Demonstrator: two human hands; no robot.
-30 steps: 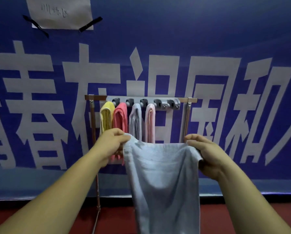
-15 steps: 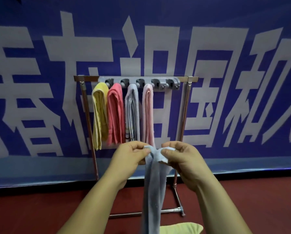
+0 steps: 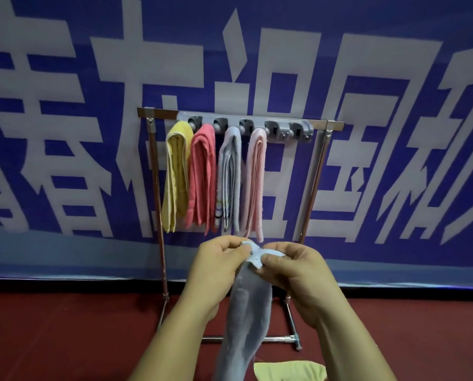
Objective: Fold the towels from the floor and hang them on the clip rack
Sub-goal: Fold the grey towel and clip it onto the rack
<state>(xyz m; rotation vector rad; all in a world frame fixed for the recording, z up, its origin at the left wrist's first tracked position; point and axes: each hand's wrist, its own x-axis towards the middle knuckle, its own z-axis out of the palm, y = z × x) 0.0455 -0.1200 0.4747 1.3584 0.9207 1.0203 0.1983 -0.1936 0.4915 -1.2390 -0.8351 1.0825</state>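
Head view: the grey-blue towel [image 3: 246,320], spread wide a second ago, is now folded lengthwise and hangs before the clip rack [image 3: 274,127]. Its top corners are pinched together by the left hand [image 3: 219,266] and right hand [image 3: 296,270]. Hanging it is judged next.

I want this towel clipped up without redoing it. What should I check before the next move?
1. The towel is folded narrow: ok.
2. The left hand pinches its top: ok.
3. The right hand pinches its top: ok.
4. The rightmost clip is free: ok.
5. Top edges line up: cannot tell.
6. All towels off the floor: not ok, a floor towel lies below.
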